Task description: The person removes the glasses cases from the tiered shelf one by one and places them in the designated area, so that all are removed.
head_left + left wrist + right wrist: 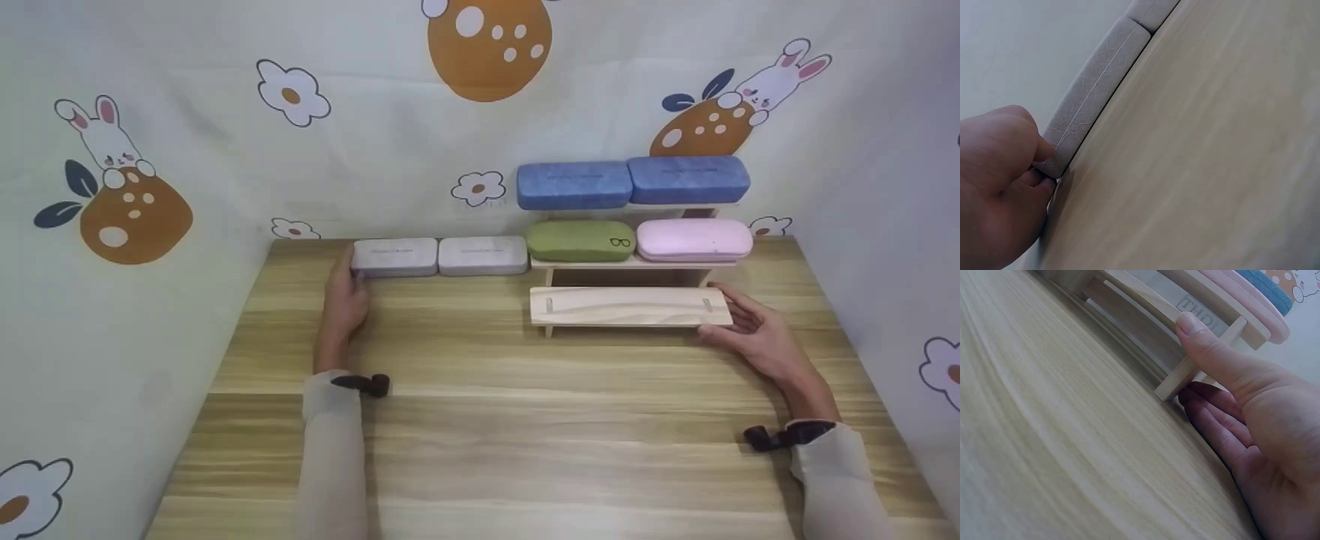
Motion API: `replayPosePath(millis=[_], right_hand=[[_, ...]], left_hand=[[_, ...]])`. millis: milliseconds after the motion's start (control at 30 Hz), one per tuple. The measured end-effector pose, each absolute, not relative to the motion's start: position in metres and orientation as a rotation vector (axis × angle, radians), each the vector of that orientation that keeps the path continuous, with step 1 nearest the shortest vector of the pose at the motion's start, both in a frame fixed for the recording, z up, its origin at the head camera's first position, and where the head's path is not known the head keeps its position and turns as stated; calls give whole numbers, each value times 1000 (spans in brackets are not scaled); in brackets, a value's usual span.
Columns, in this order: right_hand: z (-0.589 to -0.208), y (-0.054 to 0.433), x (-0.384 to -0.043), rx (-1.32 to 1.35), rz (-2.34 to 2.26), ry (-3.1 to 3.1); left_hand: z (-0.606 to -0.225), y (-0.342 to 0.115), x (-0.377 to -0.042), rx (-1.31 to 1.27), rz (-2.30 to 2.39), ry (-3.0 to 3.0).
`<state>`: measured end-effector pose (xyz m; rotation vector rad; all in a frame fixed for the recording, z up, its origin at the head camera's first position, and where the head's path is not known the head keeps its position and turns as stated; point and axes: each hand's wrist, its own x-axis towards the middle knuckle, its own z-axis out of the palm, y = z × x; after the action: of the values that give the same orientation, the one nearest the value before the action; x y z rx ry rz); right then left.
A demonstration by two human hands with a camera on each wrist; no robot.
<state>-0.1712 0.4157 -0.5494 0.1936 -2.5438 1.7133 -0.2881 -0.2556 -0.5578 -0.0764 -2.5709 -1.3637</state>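
My left hand grips the left end of a light grey glasses case on the table. In the left wrist view its thumb lies on the front face near the corner, and the other fingers bend at the end. A second grey case sits end to end with it. On the right, my right hand holds the right end of a stepped wooden shelf at its lowest step. The right wrist view has the thumb on the step's front edge, with the fingers beside the upright leg.
The shelf's middle step bears a green case and a pink case. Two blue cases lie side by side on its top step. Behind everything hangs a patterned cloth, and the wood-grain table extends toward me.
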Motion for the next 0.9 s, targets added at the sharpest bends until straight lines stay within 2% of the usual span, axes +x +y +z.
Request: replayPosePath(millis=[367, 667, 900], right_hand=[[-549, 417, -172, 176, 1702, -2588], [-547, 416, -173, 141, 1691, -2613], [-549, 416, -172, 186, 1699, -2583]], left_hand=[[-534, -237, -285, -45, -1397, -2451], [-498, -189, -276, -135, -1446, -2343], [-479, -140, -267, -336, -1508, -2323]])
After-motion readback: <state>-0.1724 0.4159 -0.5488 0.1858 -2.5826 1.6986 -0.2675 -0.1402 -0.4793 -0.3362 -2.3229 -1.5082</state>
